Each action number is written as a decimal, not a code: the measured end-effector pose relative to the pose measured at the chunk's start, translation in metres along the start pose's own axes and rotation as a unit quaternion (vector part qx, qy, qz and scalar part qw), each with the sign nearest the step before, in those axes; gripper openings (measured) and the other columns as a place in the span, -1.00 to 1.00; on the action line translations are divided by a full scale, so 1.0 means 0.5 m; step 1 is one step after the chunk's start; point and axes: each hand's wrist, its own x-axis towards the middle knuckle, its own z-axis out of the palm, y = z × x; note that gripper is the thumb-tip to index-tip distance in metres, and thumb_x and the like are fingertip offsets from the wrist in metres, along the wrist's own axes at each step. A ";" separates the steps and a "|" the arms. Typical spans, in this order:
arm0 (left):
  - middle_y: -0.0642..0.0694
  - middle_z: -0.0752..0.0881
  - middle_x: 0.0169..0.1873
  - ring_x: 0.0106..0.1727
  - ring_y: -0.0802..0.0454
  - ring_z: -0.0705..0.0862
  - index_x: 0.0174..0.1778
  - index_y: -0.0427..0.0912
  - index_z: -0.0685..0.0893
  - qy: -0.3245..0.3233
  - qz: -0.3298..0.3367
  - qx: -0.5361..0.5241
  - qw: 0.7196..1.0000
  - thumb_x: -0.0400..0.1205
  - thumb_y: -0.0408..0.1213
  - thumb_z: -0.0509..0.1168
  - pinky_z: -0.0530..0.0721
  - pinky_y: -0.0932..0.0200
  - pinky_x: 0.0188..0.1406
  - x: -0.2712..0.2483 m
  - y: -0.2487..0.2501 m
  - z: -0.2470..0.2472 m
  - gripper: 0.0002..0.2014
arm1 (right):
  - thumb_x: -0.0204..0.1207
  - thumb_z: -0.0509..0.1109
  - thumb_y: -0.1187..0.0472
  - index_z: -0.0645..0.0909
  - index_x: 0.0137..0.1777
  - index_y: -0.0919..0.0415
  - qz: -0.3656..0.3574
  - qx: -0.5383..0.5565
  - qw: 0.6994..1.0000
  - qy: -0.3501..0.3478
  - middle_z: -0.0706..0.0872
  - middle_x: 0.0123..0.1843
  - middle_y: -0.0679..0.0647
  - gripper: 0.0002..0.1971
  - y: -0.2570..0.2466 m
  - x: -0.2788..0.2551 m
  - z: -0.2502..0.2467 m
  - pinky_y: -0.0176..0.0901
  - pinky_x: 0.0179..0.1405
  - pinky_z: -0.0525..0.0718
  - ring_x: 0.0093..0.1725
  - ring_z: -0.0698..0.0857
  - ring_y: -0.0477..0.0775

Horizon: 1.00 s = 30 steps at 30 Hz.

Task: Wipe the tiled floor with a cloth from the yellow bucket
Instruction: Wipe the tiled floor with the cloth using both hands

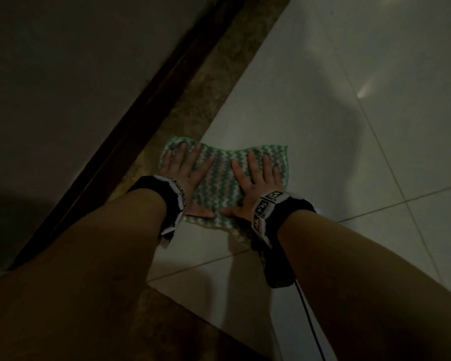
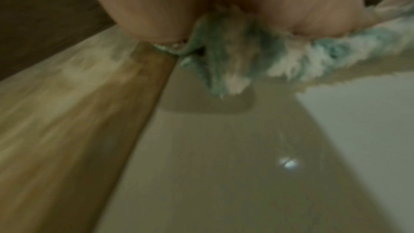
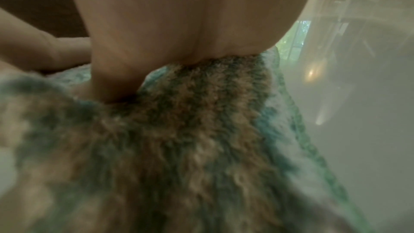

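A green and white zigzag cloth (image 1: 223, 175) lies spread on the white tiled floor (image 1: 336, 131), its left corner over a brown marble strip (image 1: 195, 105). My left hand (image 1: 185, 173) presses flat on the cloth's left part, fingers straight and spread. On the right part my right hand (image 1: 255, 183) presses flat the same way. The thumbs nearly meet at the near edge. In the left wrist view the palm (image 2: 168, 3) bears on the fluffy cloth (image 2: 235, 52). The right wrist view shows the heel of the hand (image 3: 179, 15) on the cloth (image 3: 190, 139). The yellow bucket is out of view.
A dark wooden door frame (image 1: 130, 121) runs diagonally on the left, beside the marble strip. White tiles with grout lines stretch to the right and toward me. A black cable (image 1: 310, 321) hangs from my right wrist camera over the floor.
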 end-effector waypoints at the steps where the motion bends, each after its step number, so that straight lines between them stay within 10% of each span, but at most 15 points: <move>1: -0.10 -0.48 0.63 0.64 -0.29 -0.44 0.60 0.11 -0.47 0.002 0.000 0.001 1.000 0.23 0.60 0.13 -0.30 -0.32 0.61 0.009 -0.001 -0.009 0.25 | 0.25 0.22 -0.56 -0.44 0.60 -0.24 0.001 0.002 1.000 0.002 -0.53 0.65 -0.03 0.13 0.005 0.007 -0.006 0.18 0.62 -0.36 0.64 -0.47 0.26; 18: -0.15 -0.49 0.62 0.64 -0.33 -0.42 0.48 0.06 -0.64 -0.021 -0.033 0.032 0.999 0.17 0.64 0.11 -0.25 -0.32 0.62 0.081 0.021 -0.069 0.32 | 0.31 0.24 -0.52 -0.41 0.63 -0.19 -0.028 0.035 0.998 0.032 -0.45 0.68 -0.02 0.11 0.066 0.042 -0.028 0.21 0.60 -0.41 0.65 -0.44 0.24; 30: -0.19 -0.49 0.62 0.63 -0.38 -0.42 0.58 0.01 -0.53 -0.002 0.031 0.060 0.998 0.17 0.62 0.13 -0.27 -0.39 0.61 0.114 0.310 -0.121 0.34 | 0.24 0.20 -0.58 -0.46 0.61 -0.19 0.061 0.088 0.994 0.030 -0.52 0.66 -0.01 0.16 0.313 -0.053 0.035 0.21 0.62 -0.36 0.64 -0.47 0.22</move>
